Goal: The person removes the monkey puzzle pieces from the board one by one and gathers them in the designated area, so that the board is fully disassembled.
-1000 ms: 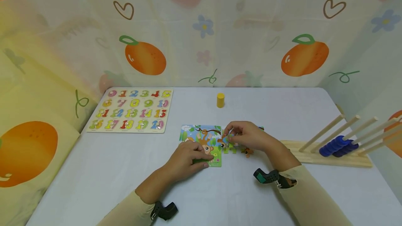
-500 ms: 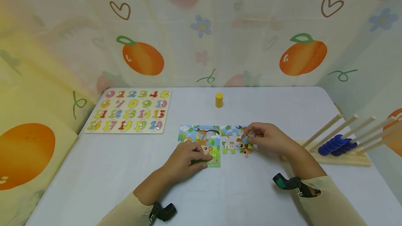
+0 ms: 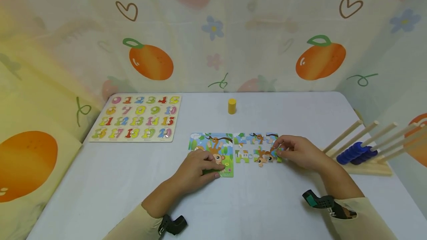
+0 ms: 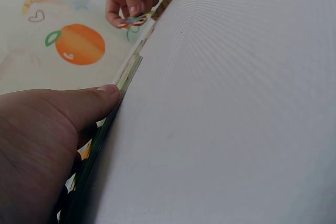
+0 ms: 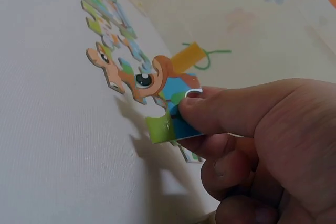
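Observation:
My left hand [image 3: 198, 169] rests on the left part of a monkey picture puzzle board [image 3: 228, 158], with the thumb by its near edge. In the left wrist view the thumb lies along the board's dark side. My right hand [image 3: 301, 153] pinches a jigsaw piece [image 5: 159, 129] between thumb and fingers; it has a green corner and blue parts. In the right wrist view the piece is tilted, with a shadow on the cloth below. Several loose jigsaw pieces [image 3: 241, 156] lie in two rough rows just right of the board. Fingers partly hide the held piece in the head view.
A number board [image 3: 135, 117] lies at the back left. A yellow cylinder [image 3: 231, 106] stands near the back edge. To the right is a wooden peg stand [image 3: 370, 169] with dark blue beads [image 3: 348, 153] on its pegs. Patterned cloth [image 3: 213, 62] hangs behind the white table.
My right hand has moved right, away from the board's edge and along the loose pieces, uncovering several of them. The left hand keeps its place on the board.

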A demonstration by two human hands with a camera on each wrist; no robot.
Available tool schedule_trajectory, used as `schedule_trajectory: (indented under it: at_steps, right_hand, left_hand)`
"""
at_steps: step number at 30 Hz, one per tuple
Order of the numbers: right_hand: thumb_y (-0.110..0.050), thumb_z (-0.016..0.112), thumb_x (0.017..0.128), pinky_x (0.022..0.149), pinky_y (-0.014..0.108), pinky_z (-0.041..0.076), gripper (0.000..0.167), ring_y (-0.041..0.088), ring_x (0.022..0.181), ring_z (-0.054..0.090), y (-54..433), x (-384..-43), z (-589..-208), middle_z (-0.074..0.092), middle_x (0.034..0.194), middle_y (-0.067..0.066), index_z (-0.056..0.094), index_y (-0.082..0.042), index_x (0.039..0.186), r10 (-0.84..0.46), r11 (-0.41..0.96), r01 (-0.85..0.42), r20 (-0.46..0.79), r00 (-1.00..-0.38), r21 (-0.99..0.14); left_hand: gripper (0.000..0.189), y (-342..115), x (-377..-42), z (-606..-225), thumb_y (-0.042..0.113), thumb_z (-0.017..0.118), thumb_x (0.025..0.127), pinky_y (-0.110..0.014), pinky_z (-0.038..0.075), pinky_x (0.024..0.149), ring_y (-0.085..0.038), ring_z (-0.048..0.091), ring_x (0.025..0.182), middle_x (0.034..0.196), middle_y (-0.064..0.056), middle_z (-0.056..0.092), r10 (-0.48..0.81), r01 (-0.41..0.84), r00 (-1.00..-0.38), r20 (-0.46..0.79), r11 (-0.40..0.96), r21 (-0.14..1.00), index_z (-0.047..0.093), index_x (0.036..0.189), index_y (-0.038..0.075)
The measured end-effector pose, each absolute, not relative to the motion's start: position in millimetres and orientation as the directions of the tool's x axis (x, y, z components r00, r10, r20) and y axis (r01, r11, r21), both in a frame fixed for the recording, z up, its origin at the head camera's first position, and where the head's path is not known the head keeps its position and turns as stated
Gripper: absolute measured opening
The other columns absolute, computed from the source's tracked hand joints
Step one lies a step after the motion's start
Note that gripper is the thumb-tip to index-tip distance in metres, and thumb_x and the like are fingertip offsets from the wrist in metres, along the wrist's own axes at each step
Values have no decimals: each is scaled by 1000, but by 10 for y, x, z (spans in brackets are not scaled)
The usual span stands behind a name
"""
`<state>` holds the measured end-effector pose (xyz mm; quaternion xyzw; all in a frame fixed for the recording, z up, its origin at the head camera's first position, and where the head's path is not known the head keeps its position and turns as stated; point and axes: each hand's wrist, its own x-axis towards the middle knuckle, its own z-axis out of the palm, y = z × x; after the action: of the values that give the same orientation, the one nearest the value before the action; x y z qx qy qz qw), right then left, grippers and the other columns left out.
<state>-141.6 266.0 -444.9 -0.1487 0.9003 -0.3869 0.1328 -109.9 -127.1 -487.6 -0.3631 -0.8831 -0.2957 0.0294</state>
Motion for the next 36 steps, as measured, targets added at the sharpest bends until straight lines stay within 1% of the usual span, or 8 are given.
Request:
schedule_trajectory:
  at_steps: [3, 7, 12, 18, 24, 30, 33, 36]
  right_hand:
    - [-13, 75, 100, 66, 32, 46, 11, 23, 86, 57, 2684, -1404, -4454, 66, 96, 2, 74, -17, 110, -365, 663, -154, -136, -921, -733]
    - [-12, 77, 99, 64, 31, 45, 11, 21, 82, 55, 2688, -1389, -4470, 66, 96, 2, 75, -17, 108, -358, 665, -156, -128, -925, -730]
    - [-12, 78, 97, 66, 30, 46, 10, 19, 79, 55, 2666, -1401, -4486, 66, 93, 0, 76, -16, 106, -358, 675, -183, -100, -928, -715]
    - [-13, 79, 96, 58, 30, 45, 10, 18, 71, 54, 2667, -1402, -4507, 66, 92, 2, 77, -14, 106, -319, 676, -124, -136, -938, -726]
    - [-15, 81, 95, 54, 30, 44, 19, 19, 70, 53, 2667, -1390, -4519, 69, 96, 3, 80, -11, 114, -269, 681, -71, -159, -950, -729]
    - [-18, 83, 93, 58, 33, 45, 23, 20, 72, 53, 2659, -1374, -4530, 73, 103, 4, 82, -12, 115, -234, 718, -73, -141, -962, -692]
    - [-20, 84, 92, 62, 34, 45, 25, 20, 75, 53, 2652, -1368, -4539, 73, 108, 6, 82, -12, 116, -229, 731, -79, -135, -964, -678]
    - [-21, 86, 91, 62, 34, 46, 28, 19, 76, 53, 2646, -1360, -4541, 73, 112, 8, 82, -12, 118, -220, 734, -66, -144, -965, -676]
  left_hand:
    - [26, -1277, -1099, -4878, 28, 87, 92, -35, 43, 87, -6, 52, 95, 101, 16, 63, 623, 661, -733, 272, 560, 500, 85, 118, 31]
    - [26, -1284, -1103, -4887, 28, 87, 92, -35, 43, 87, -6, 52, 94, 101, 16, 63, 625, 668, -727, 285, 548, 503, 85, 118, 31]
    - [26, -1292, -1110, -4890, 26, 88, 91, -34, 43, 85, -6, 53, 93, 100, 15, 64, 621, 681, -717, 315, 531, 504, 85, 116, 29]
    - [26, -1288, -1115, -4898, 27, 87, 92, -34, 43, 85, -6, 53, 94, 101, 16, 64, 626, 684, -714, 315, 527, 505, 85, 117, 29]
    - [26, -1288, -1115, -4894, 27, 87, 91, -33, 43, 85, -6, 53, 93, 101, 16, 64, 627, 685, -714, 313, 530, 501, 85, 117, 30]
    - [26, -1277, -1115, -4884, 27, 87, 91, -33, 43, 85, -6, 53, 93, 100, 15, 64, 628, 690, -710, 319, 528, 495, 85, 117, 30]
    - [26, -1278, -1106, -4881, 27, 87, 92, -33, 42, 84, -6, 52, 92, 100, 15, 63, 628, 685, -713, 311, 530, 499, 85, 117, 29]
    - [26, -1285, -1098, -4879, 27, 86, 92, -33, 42, 84, -6, 51, 91, 99, 16, 62, 630, 683, -715, 305, 535, 497, 85, 118, 29]
